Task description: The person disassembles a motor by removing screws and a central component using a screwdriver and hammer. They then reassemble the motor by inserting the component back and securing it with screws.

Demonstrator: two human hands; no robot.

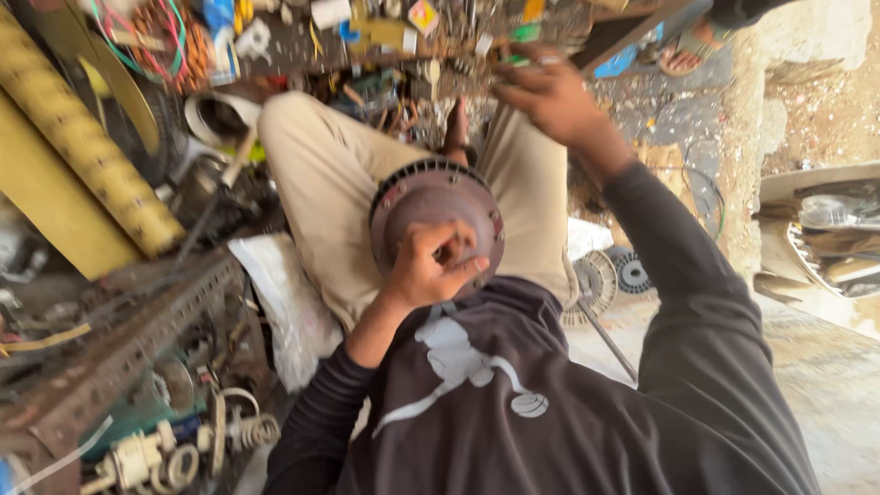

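Motor (pixel 438 215) sits mid-frame on the lap, left hand (pixel 431 266) gripping its domed back; right hand (pixel 550 92) reaches into upper-frame clutter (pixel 367 37), fingers curled around something small and unclear. Housing looks unopened.

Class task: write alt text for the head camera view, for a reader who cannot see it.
A seated person's left hand grips a round, dusty metal motor housing on their lap, while the right hand reaches out to a cluttered pile of parts.

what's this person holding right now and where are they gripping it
The left hand fingers rest on the middle of a round brownish motor housing in the lap. The right hand reaches toward cluttered parts; its hold cannot be told.
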